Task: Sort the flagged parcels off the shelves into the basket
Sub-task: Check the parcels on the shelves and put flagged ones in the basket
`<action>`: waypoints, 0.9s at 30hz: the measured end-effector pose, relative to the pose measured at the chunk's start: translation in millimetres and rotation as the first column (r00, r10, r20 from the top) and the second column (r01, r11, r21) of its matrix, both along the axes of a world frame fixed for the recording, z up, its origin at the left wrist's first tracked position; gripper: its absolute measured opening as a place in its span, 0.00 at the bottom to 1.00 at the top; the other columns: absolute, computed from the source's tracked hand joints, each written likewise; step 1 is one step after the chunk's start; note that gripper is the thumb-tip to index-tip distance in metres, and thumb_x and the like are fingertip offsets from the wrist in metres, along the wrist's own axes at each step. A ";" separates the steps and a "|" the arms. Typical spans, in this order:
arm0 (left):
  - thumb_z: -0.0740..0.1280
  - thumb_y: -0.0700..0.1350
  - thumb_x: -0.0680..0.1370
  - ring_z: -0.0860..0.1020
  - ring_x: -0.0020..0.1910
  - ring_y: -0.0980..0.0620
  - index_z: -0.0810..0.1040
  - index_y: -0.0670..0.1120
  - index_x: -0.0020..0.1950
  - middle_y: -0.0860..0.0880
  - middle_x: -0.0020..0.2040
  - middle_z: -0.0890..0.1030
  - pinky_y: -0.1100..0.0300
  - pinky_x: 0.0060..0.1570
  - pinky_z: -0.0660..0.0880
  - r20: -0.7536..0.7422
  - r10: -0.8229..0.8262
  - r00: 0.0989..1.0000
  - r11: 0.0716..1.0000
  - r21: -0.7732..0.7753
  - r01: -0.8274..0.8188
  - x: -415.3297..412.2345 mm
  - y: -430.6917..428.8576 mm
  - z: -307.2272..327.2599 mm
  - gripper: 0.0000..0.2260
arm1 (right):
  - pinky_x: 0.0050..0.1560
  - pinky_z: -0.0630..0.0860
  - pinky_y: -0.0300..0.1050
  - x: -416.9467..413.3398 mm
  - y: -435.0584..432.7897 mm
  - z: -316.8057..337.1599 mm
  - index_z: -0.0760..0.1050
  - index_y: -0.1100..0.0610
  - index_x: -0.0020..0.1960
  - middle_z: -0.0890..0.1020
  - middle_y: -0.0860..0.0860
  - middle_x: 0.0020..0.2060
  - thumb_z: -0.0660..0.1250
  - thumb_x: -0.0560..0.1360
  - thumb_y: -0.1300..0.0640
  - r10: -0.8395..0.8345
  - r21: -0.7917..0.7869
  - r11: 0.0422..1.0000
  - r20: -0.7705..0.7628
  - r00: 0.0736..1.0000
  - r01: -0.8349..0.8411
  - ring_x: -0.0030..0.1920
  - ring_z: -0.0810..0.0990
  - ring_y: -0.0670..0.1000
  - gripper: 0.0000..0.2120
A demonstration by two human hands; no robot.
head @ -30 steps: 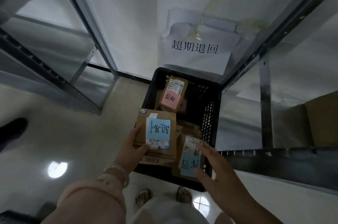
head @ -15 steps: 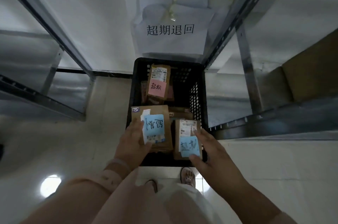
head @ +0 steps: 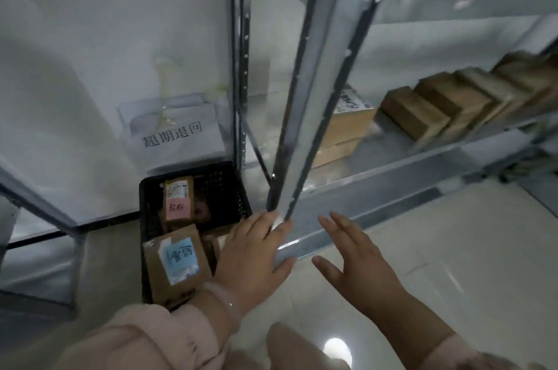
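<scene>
**While both hands are empty, the shelf parcels wait**

Though the frame is smeared, the left hand (head: 253, 251) and the right hand (head: 359, 264) both show straight, spread fingers that hold nothing. They are low in front of the grey shelf upright (head: 305, 115), the left one at the right edge of the black basket (head: 147, 212). The basket sits on the floor against the wall, under a paper sign (head: 175, 134). In it lie a brown parcel with a blue flag (head: 178, 264) at the front and one with a pink flag (head: 178, 200) further back.

On the shelf (head: 392, 167) to the right, a row of brown parcels (head: 447, 106) leans together. Whether any of them carries a flag cannot be told.

They look like small cardboard packs: probably light, fairly stiff, and matte enough not to slip. A pinch across the two long edges should do, thumb against fingers. It is best kept off the paper flag, which may peel.
</scene>
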State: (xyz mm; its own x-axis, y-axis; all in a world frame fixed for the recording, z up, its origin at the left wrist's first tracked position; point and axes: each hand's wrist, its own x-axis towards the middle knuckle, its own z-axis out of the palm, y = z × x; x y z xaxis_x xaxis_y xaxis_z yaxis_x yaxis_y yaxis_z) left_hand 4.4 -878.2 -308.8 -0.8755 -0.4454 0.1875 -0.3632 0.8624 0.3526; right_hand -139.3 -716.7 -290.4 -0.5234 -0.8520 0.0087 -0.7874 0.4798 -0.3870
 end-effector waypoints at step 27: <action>0.65 0.62 0.75 0.63 0.73 0.48 0.62 0.59 0.74 0.52 0.75 0.64 0.48 0.68 0.66 -0.237 -0.064 0.969 0.988 -0.150 0.029 -351.1 197.7 109.7 0.29 | 0.72 0.40 0.43 -286.3 237.2 110.4 0.47 0.41 0.77 0.50 0.44 0.78 0.60 0.73 0.34 -0.310 -0.206 0.941 -0.213 0.926 0.268 0.76 0.44 0.45 0.38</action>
State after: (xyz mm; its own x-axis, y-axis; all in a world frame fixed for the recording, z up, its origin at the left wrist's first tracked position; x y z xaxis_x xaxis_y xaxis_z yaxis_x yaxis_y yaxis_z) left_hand -346.8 -680.5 -199.1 -0.8157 -0.3583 0.4542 -0.2414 0.9243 0.2956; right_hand -425.6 -479.6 -180.0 -0.7108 -0.6384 0.2952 -0.7033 0.6442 -0.3005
